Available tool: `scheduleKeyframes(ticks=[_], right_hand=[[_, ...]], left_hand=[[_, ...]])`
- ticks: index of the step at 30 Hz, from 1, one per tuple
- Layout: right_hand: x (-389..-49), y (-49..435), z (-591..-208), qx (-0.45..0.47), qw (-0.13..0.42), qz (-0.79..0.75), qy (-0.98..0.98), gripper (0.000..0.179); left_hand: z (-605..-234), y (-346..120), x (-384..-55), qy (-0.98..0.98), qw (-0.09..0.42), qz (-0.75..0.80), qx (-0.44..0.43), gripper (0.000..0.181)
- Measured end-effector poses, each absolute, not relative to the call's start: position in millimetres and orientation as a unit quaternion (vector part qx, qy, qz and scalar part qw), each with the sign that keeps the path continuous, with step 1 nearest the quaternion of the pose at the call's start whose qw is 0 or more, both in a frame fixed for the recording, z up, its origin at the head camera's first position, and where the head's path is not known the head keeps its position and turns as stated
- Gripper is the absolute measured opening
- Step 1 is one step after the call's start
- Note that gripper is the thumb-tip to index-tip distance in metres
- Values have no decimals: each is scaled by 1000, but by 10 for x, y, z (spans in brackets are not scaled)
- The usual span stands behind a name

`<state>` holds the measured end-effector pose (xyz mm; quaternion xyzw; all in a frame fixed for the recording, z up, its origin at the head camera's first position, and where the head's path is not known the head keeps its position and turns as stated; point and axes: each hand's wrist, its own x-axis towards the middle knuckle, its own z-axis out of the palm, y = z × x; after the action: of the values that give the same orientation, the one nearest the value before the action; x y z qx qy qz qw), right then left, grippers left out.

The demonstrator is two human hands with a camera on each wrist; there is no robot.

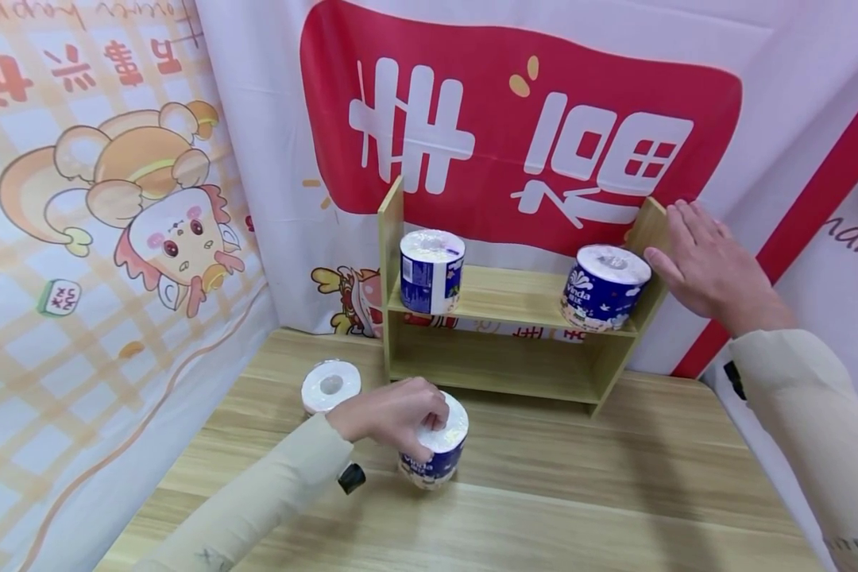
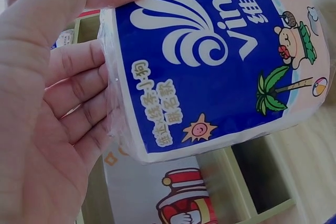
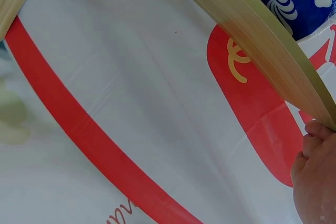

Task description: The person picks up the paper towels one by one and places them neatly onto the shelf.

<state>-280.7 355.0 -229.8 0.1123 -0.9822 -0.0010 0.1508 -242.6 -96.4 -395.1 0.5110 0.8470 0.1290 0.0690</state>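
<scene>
In the head view my left hand [image 1: 400, 417] grips a blue-and-white toilet paper roll [image 1: 439, 461] from above. Its thumb presses the printed side, and the other fingers bend over the white top. The left wrist view shows the wrapper of this roll [image 2: 210, 66] close up, with the thumb on its edge. Whether the roll touches the table cannot be told. My right hand [image 1: 711, 258] rests against the right side panel of a small wooden shelf [image 1: 515, 294], fingers extended. In the right wrist view, the fingertips meet the panel's edge [image 3: 262, 40].
On the shelf's upper board stand two wrapped rolls, one at left [image 1: 429, 274] and one at right [image 1: 604, 290]. Another roll [image 1: 331, 387] stands on the wooden table [image 1: 579, 492], left of my left hand. Printed cloth [image 1: 272, 159] hangs behind and at the sides.
</scene>
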Motion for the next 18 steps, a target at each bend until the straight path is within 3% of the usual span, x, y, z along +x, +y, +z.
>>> scheduleKeyframes(ticks=[18], right_hand=[[-2793, 3544, -2298, 109, 148, 3, -983, 90]], left_hand=[[-3689, -679, -2593, 838, 42, 102, 535, 28]])
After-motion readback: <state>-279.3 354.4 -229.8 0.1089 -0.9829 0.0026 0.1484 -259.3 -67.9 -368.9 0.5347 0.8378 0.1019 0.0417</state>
